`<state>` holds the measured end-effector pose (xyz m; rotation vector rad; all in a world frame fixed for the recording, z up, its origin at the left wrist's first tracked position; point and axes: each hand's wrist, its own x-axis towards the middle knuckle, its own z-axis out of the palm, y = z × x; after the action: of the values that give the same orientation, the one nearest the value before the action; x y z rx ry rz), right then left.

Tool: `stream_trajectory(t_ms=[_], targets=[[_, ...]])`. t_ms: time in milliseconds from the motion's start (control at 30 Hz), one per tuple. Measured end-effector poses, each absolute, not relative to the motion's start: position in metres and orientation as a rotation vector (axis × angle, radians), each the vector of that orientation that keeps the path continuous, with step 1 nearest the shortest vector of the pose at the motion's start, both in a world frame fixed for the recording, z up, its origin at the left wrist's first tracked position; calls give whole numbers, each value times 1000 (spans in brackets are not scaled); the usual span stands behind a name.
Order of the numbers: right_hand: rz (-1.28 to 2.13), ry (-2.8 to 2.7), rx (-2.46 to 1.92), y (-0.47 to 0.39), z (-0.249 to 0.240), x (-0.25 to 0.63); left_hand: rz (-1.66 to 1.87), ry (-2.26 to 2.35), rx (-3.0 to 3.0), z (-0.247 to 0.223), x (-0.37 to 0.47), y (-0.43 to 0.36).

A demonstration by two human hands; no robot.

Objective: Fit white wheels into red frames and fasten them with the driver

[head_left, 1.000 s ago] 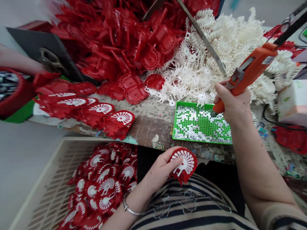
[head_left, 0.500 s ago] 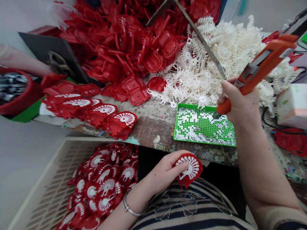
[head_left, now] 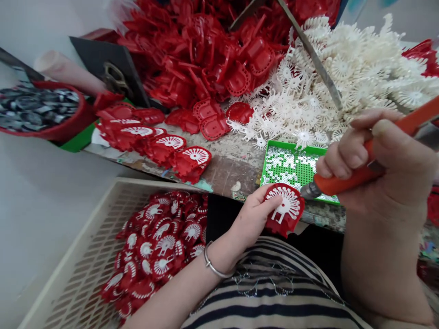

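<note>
My left hand [head_left: 252, 217] pinches a red plastic piece [head_left: 283, 224] with a white fan-shaped insert [head_left: 288, 203] on its face, thumb on top, above my lap. Wrapped round an orange tool [head_left: 350, 178] is my right hand [head_left: 380, 155]. The tool's metal tip is at the right edge of the red piece; whether they touch I cannot tell. Behind lies a green tray [head_left: 305, 147] with many small silvery-white pieces, partly hidden by my right hand and the tool.
Loose red parts [head_left: 206, 59] and white fan parts [head_left: 308, 105] are heaped at the back. Red pieces with white inserts [head_left: 194, 160] line the table's front edge. Below left is a cream basket [head_left: 85, 237] of similar pieces. A red bowl [head_left: 80, 114] of metal parts stands left.
My right hand has brought the tool from over the green tray down to the held piece. My left hand has raised the piece slightly. The view has shifted, so the table appears further right.
</note>
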<state>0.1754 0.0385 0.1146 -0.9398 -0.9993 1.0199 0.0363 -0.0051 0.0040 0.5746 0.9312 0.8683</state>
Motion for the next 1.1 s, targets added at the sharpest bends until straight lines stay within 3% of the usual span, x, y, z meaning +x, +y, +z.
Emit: stream_trajectory(t_ms=[600,1100], targets=[[1080,-994,-955,14,113,157,915,899,493,27,38,-23],[896,-1171,-922,-9,100,145,913,930,457,30,41,-29]])
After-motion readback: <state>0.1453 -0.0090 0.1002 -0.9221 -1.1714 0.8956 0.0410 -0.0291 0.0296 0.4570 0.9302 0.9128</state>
